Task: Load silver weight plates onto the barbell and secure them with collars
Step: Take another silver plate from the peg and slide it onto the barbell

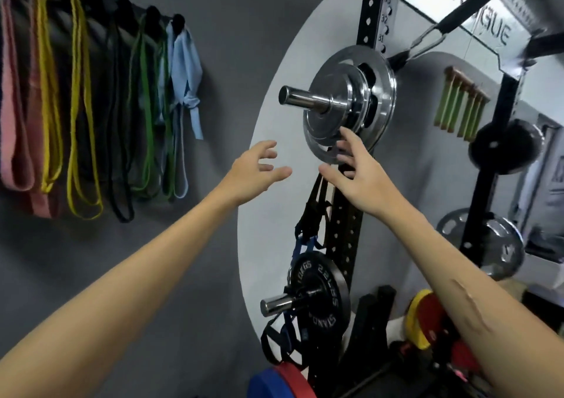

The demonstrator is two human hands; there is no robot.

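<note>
A barbell sleeve [300, 97] points toward me at head height, its bare steel end sticking out. Silver weight plates [345, 104] sit on it: a smaller one in front of a larger one with grip slots. No collar shows on the sleeve. My right hand [354, 171] reaches up with fingers spread, its fingertips at the lower edge of the silver plates. My left hand [259, 168] hovers open to the left of and below the plates, touching nothing.
A black rack upright [374, 9] stands behind the plates. Below hang straps and a black 10 kg plate [320, 293] on a storage peg. Another silver plate [485, 248] rests at right. Resistance bands [79, 98] hang on the left wall. Coloured plates [280, 382] lie low.
</note>
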